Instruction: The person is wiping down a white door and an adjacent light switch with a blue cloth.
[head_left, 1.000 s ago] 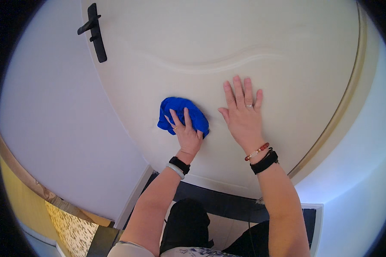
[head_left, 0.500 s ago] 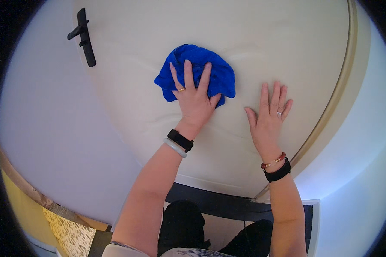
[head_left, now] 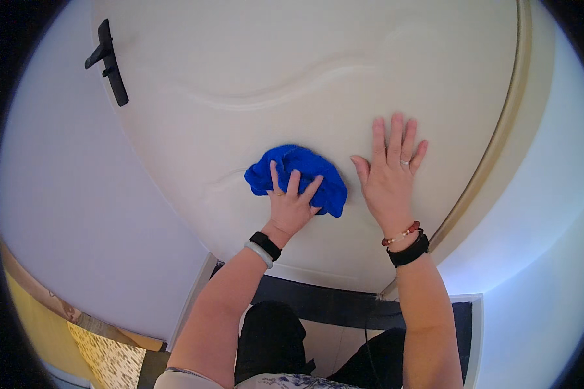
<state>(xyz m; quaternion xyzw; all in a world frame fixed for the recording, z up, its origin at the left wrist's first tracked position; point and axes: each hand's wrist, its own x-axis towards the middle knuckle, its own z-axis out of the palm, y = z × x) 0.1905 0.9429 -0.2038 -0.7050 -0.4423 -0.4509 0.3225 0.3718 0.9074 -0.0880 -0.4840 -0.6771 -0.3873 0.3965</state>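
My left hand (head_left: 291,202) presses a bunched blue cloth (head_left: 305,166) against the cream door (head_left: 240,139), low on its surface. The fingers are spread and bent over the cloth, and its folds stick out around them. Flat on the same door, to the right of the cloth, rests my right hand (head_left: 389,175). Its fingers point up and lie a little apart, with nothing held. Raised curved lines run across the door above the cloth.
A black door handle (head_left: 112,63) sits at the upper left. Along the right runs the door frame (head_left: 499,142), with a pale wall (head_left: 538,272) beyond. A dark threshold strip (head_left: 331,295) lies at the door's foot, and a thin cable (head_left: 367,330) hangs near my knees.
My left hand has moved the cloth down the door, closer to me, uncovering a raised curve. My right hand appears slightly further left and higher; the handle also appears shifted left.
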